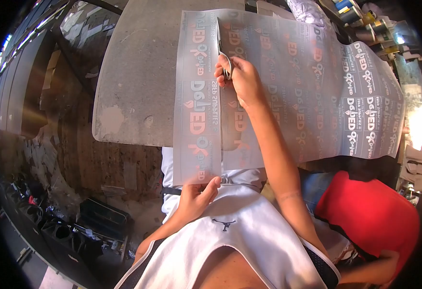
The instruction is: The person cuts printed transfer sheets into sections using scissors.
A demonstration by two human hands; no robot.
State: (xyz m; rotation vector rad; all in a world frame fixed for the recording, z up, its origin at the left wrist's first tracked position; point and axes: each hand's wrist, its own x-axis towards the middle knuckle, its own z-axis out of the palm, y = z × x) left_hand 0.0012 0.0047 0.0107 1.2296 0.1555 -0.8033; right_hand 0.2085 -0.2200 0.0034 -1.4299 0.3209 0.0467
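Note:
A wide translucent printed sheet [281, 86] with repeated mirrored lettering lies across the table, its right part curving over the edge. My right hand [243, 79] is closed around the handles of a pair of scissors [228, 67], whose blades point away from me along a line between two printed columns. From the scissors back toward me, a slit separates a left strip [196, 115] from the rest of the sheet. At the strip's near end, my left hand [195, 200] pinches its bottom edge, thumb on top. The fingers under the sheet are partly hidden.
The sheet rests on a worn grey table [129, 91] with a rounded corner. Close on my right sits a person in a red shirt [370, 212]. Spools of thread [350, 15] stand at the far right. A dark crate [104, 216] is on the littered floor at left.

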